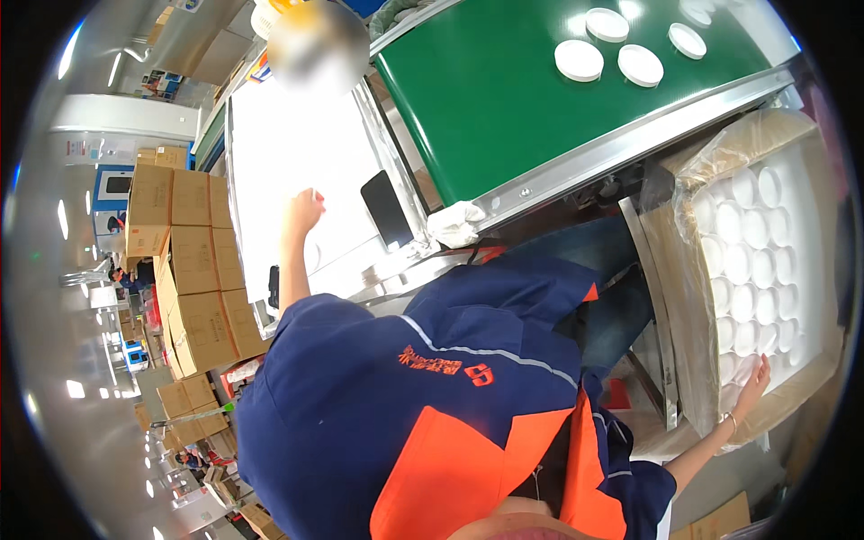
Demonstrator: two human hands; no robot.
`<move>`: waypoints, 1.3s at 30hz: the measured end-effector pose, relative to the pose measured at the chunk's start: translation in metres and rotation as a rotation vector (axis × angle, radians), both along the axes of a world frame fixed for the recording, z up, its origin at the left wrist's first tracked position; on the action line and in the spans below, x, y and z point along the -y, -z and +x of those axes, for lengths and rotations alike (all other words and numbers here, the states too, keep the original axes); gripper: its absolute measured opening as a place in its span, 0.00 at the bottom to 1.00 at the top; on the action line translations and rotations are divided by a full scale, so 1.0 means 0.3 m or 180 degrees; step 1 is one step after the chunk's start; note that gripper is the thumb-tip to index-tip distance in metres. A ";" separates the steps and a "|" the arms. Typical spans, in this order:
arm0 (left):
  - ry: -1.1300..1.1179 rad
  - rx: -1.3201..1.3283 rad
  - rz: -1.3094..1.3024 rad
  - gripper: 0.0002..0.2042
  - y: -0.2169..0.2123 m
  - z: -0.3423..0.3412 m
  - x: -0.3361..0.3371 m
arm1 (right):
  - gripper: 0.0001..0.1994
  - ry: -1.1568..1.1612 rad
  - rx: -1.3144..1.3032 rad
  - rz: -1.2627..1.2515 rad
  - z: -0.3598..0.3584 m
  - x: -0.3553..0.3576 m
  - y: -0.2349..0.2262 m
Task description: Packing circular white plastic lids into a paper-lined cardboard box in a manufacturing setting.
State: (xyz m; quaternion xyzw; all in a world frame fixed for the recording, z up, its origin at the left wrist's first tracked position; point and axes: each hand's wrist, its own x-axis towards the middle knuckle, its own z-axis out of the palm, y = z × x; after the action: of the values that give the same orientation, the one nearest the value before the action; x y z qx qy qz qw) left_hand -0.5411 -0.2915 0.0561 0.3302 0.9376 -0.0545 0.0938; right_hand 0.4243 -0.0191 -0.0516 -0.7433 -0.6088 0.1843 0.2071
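Note:
My left hand [305,212] is over the white tabletop [297,135], its fingers curled closed. Whatever it may hold is too small to make out. To its right lies a flat black phone-like slab [385,208]. At the lower right, my right hand [749,392] reaches into a cardboard box [688,270] lined with clear plastic. Its fingers are stretched out against the nearest of the white round lids [756,229], which stand in rows inside. The palm side is partly hidden.
A green conveyor belt [486,108] with a metal side rail carries several white discs [579,60]. A crumpled white cloth [456,225] lies at the table's corner. A small black object [274,286] rests at the left edge. Stacked cartons [193,243] stand left; a blurred person [319,45] is beyond the table.

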 end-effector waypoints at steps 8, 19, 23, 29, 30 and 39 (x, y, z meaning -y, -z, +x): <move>-0.0430 0.0111 -0.0640 0.22 0.001 -0.144 -0.157 | 0.17 0.0037 -0.0276 0.0353 -0.022 0.003 -0.002; 0.0005 0.0834 0.0391 0.35 0.208 -0.506 -0.326 | 0.12 0.0243 -0.0298 0.0992 -0.082 0.044 0.018; 0.0035 0.0809 0.0241 0.29 0.153 -0.470 -0.362 | 0.12 0.0219 -0.0327 0.1041 -0.087 0.037 0.033; 0.0048 0.1507 0.1820 0.08 0.008 -0.414 -0.494 | 0.12 0.0237 -0.0227 0.0973 -0.077 0.037 0.055; 0.0561 0.1007 0.2012 0.09 -0.037 -0.468 -0.524 | 0.13 0.0255 -0.0205 0.0949 -0.080 0.023 0.065; 0.1719 0.1667 0.2809 0.11 -0.186 0.003 -1.559 | 0.09 0.0686 -0.0254 0.0330 -0.077 0.048 0.007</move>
State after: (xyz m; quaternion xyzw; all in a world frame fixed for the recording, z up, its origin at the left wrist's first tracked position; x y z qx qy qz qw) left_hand -0.5401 0.1761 0.1118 0.5681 0.6996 0.4032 0.1588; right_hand 0.4012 -0.0336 -0.0538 -0.7847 -0.5254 0.1587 0.2880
